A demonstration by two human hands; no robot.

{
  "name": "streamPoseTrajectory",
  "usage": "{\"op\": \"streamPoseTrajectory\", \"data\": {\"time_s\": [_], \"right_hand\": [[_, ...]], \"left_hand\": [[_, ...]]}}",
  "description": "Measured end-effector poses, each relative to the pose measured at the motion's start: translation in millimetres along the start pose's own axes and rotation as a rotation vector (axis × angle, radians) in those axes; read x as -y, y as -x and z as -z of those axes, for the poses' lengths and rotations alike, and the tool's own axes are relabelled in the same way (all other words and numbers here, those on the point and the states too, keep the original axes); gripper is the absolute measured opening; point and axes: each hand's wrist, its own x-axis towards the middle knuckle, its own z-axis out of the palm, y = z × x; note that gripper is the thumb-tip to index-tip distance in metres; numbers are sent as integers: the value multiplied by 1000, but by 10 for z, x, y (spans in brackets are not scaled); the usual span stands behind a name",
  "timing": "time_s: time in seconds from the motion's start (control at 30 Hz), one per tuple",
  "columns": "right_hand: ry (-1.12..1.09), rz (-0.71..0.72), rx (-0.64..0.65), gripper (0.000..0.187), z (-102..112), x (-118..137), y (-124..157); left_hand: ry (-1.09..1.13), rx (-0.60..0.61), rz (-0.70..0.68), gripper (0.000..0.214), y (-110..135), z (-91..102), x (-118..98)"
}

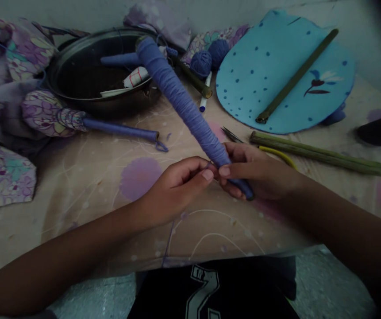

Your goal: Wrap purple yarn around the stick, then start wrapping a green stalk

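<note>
A stick wrapped in blue-purple yarn point(185, 106) slants across the middle, its thick far end raised over the pan and its thin end near me. My right hand point(255, 170) is closed around the stick's lower part, thumb on top. Beside it, my left hand point(180, 186) pinches a strand of the same yarn point(168, 241) between thumb and fingertips, close to the wrapped stick. The strand runs down from that hand over the table's near edge. Some of the right hand's fingers are hidden behind the stick.
A dark pan point(90, 95) holds another wrapped stick and a white roll. A cloth-headed wrapped stick point(120, 128) lies left. Yarn balls point(201, 63), a marker point(205, 95), scissors point(232, 134), green stems point(319, 153) and a blue dotted board point(243, 88) bearing a stick point(296, 77) lie behind and right.
</note>
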Motion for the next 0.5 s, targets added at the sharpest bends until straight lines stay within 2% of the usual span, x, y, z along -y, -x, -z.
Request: {"op": "streamPoseTrajectory", "data": {"time_s": [0.1,0.27,0.5], "right_hand": [[43,-2,-73,22,-26,-6,4],[195,-15,-151,35,-115,16,26],[89,-14,-163,35,-123,17,22]], "left_hand": [[-30,-41,-8,17,-18,5,9],[-60,-47,1,18,-23,-3,-3],[-35,-34,18,18,-32,-15,-25]]}}
